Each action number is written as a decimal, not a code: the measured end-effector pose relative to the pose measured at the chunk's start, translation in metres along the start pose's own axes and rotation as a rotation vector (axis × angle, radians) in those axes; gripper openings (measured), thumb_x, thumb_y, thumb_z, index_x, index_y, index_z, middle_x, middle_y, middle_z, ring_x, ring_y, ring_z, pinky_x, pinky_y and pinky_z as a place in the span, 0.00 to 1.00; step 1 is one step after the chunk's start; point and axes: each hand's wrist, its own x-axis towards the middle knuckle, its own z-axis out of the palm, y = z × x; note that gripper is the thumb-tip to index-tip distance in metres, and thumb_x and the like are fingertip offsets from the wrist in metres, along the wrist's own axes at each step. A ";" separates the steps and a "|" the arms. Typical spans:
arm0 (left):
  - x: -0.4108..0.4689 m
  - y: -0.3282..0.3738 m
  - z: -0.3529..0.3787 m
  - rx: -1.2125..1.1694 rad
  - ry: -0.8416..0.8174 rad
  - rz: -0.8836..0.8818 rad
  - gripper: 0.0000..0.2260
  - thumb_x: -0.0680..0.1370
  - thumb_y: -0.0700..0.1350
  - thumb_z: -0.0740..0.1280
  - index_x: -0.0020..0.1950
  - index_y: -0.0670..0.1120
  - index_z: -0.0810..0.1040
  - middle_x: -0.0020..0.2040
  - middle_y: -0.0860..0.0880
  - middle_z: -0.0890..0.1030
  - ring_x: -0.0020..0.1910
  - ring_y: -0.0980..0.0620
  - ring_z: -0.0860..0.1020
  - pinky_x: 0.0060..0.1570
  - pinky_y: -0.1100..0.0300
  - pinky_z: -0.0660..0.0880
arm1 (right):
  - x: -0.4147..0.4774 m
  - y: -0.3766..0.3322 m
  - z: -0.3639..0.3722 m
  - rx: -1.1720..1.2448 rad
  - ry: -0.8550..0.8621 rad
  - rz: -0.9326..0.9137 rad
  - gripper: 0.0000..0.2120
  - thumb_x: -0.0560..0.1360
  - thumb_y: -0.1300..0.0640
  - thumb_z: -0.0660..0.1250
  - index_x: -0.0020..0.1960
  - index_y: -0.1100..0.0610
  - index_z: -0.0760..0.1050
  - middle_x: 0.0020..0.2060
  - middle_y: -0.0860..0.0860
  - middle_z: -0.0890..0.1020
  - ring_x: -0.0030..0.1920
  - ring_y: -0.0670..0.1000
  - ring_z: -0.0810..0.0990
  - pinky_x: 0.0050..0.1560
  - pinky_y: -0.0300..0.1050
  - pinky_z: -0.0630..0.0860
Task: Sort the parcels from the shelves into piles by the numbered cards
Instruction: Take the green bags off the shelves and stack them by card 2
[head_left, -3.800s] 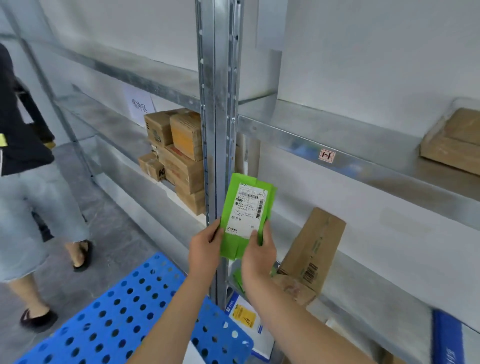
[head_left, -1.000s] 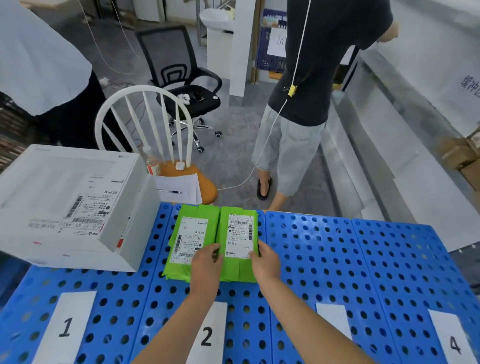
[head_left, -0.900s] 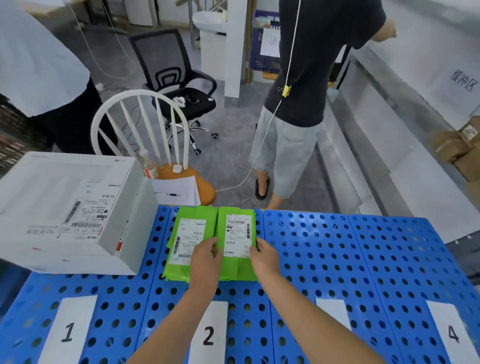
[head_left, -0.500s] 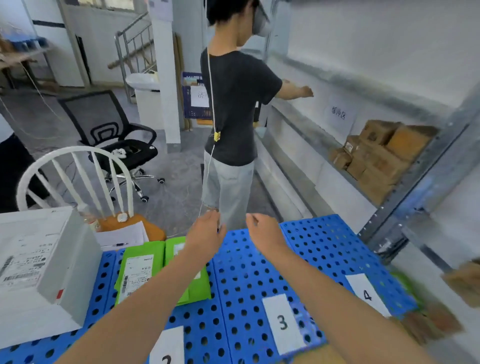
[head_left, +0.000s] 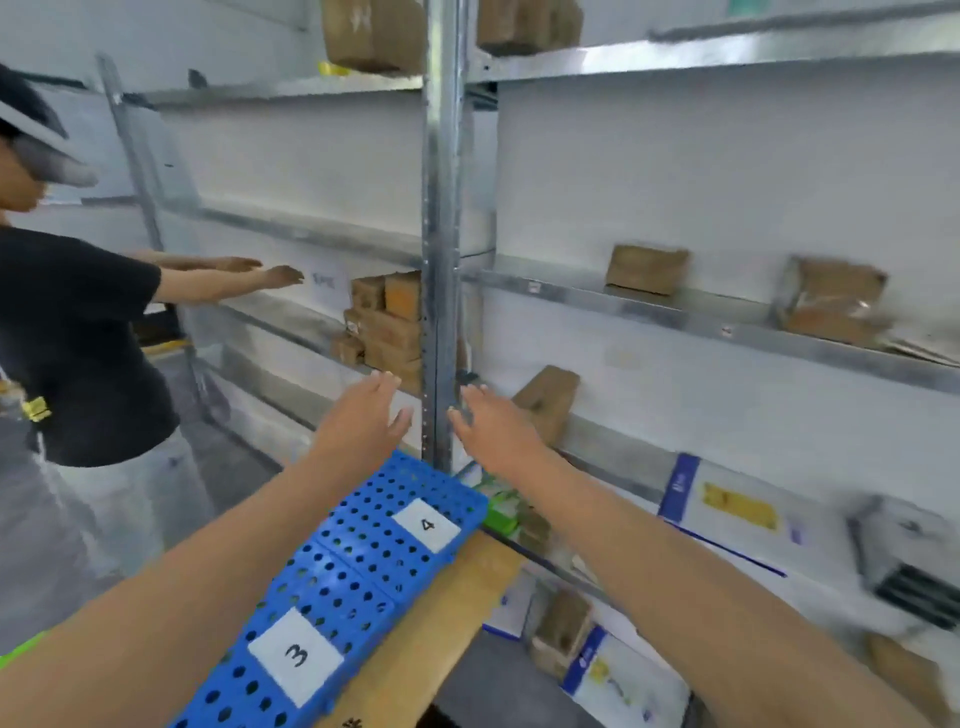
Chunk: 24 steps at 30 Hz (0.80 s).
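while raised before the shelf post (head_left: 441, 208) | left hand (head_left: 363, 422): grip spread, empty | right hand (head_left: 494, 431): blurred, grip apparently spread, empty

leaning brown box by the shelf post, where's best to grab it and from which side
Probably the upper end, pinched across its narrow sides. The box stands tilted and seems to lean on the back wall, leaving top and front free. Come from the front with the open right hand, which is nearest; the post crowds its left.
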 end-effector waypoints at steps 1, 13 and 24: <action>0.004 0.025 0.001 -0.019 0.008 0.043 0.23 0.82 0.50 0.58 0.74 0.41 0.64 0.74 0.43 0.66 0.73 0.45 0.64 0.71 0.53 0.60 | -0.016 0.019 -0.015 -0.026 0.048 0.018 0.22 0.82 0.49 0.53 0.71 0.60 0.66 0.69 0.58 0.71 0.71 0.58 0.66 0.69 0.52 0.64; -0.019 0.322 0.037 -0.177 0.014 0.588 0.22 0.82 0.52 0.57 0.75 0.45 0.63 0.75 0.47 0.65 0.73 0.49 0.64 0.71 0.56 0.60 | -0.244 0.192 -0.187 -0.211 0.198 0.487 0.25 0.83 0.50 0.51 0.77 0.61 0.56 0.74 0.58 0.65 0.73 0.57 0.62 0.73 0.49 0.57; -0.082 0.508 0.068 -0.458 -0.149 0.915 0.22 0.82 0.52 0.57 0.74 0.44 0.66 0.73 0.47 0.67 0.73 0.48 0.63 0.71 0.55 0.60 | -0.408 0.256 -0.247 -0.286 0.314 0.909 0.24 0.84 0.51 0.51 0.76 0.61 0.57 0.71 0.58 0.67 0.70 0.58 0.65 0.67 0.48 0.60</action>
